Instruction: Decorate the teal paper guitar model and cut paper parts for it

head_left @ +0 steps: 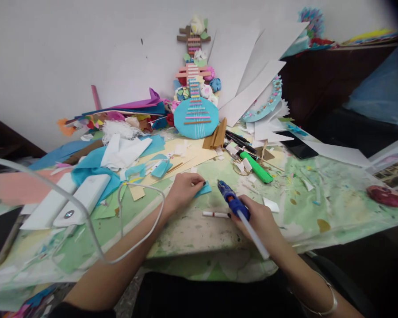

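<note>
My left hand (185,190) is closed in a pinch on a small piece of blue paper (204,190) at the middle of the table. In my right hand (257,218) is a blue glue gun (232,201), its tip pointing up and left, a little right of the blue paper. A long white glue stick (254,236) sticks out of its back end. Between my hands, a thin white stick with a dark red band (215,214) lies on the table, its right end close to my right fingers.
A blue paper lute (196,118) leans on the wall. A green marker (257,168), black pens and a phone (300,145) lie beyond my right hand. A white power bank (82,201) and a looping white cable (86,216) are at the left.
</note>
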A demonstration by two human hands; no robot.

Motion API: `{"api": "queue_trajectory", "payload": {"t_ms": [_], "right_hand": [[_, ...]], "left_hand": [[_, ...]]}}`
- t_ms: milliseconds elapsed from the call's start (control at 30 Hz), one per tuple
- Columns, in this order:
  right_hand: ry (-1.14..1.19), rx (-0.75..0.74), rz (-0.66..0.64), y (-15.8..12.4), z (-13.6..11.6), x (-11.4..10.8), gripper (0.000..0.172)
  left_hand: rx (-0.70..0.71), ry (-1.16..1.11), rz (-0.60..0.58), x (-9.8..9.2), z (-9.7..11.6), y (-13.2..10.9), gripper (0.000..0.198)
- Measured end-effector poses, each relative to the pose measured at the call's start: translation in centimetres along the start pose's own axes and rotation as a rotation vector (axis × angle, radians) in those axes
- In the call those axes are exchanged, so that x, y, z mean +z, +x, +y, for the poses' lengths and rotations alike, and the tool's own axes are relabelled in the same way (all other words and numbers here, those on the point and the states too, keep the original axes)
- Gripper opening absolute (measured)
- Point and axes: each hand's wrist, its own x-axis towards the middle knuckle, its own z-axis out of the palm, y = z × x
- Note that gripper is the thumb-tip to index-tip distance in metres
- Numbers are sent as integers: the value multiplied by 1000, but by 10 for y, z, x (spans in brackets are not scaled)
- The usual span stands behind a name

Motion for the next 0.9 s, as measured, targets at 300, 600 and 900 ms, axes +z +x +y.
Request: {"api": "queue_trajectory", "payload": {"t_ms": [300, 600, 900], "right_hand": [[-319, 19, 39, -18, 32, -22, 12], [-527, 53, 274, 75, 37, -33, 18], [224, 168, 77, 38, 13, -16, 32]], "left_hand": [[8, -3, 10, 0, -2, 0, 17], [16, -13, 12, 1, -2, -1, 18], [28, -40, -11, 1, -5, 0, 20]]}}
